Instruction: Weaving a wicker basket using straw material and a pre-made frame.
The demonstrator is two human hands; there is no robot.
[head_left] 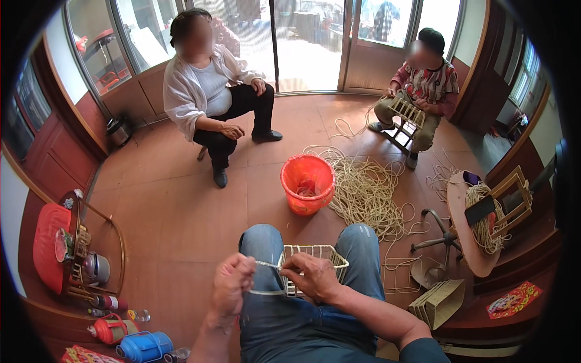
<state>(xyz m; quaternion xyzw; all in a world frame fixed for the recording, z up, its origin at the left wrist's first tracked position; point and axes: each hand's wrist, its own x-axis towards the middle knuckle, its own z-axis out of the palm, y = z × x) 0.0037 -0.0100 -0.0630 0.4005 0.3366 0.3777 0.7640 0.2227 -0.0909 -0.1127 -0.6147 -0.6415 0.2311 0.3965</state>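
Note:
Between my knees is a rectangular, pale wire-frame basket (324,254). My left hand (236,278) is closed on a pale cord (265,264), left of the basket; the cord forms a loop out from the frame. My right hand (308,275) lies over the basket's near left part, thumb and fingers pinched on the cord at the frame; the exact grip point is partly hidden by the fingers.
A red bucket (307,172) and heaped cord (363,187) lie ahead. Two seated people (212,91) (433,85) face me; one works on a frame. At right stand a wheeled stool (460,230) and stacked baskets (436,302); at left, a table (51,242) and flasks (142,345).

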